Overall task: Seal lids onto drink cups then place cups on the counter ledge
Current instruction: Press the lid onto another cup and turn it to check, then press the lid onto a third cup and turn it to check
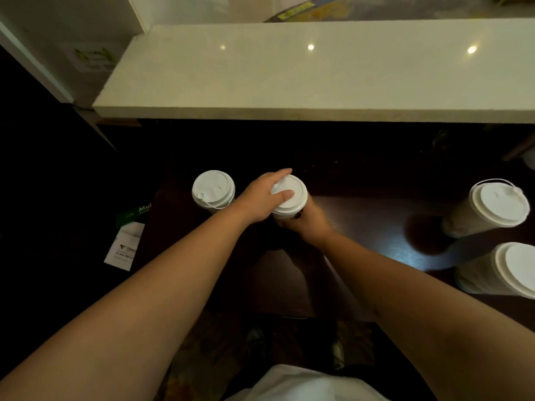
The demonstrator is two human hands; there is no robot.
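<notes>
A white lid (pixel 289 195) is pressed down by the left hand (pixel 262 198), fingers flat on top. The cup (pixel 285 214) beneath is gripped by the right hand (pixel 308 222) from below/right. Just left of the hands, a 2nd lidded cup (pixel 213 189) stands; well to the right, 2 more lidded cups (pixel 489 209). The pale ledge (pixel 289 82) lies beyond, w/ nothing set on it.

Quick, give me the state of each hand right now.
Left hand: open, fingers flat, pressing the lid onto the middle cup.
Right hand: closed around the side of that same cup.
</notes>
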